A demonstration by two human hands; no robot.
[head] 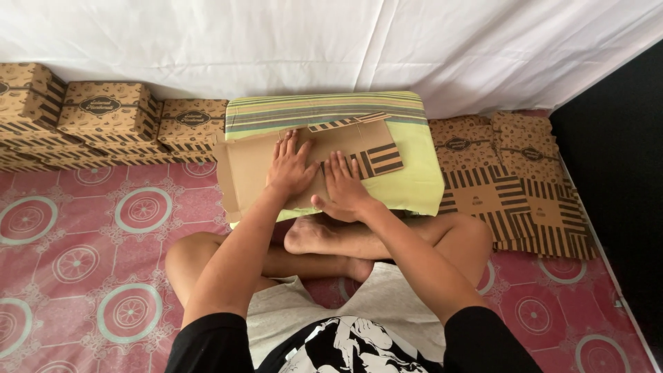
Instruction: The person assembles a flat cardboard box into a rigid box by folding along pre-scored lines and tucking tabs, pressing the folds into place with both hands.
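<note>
Flat carton blank point(304, 162) on a striped cushion point(331, 109).
Left hand point(290, 168) and right hand point(343, 186), both open and flat, press side by side on it, gripping nothing; folded boxes point(103, 110) stacked left.

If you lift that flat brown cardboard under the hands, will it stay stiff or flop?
The flat cardboard would probably bend at its folds, since creased flaps show along its edges. It looks thin, so it is likely light. Both the left hand and right hand press it onto the green cushion, so it may spring up when let go.
</note>
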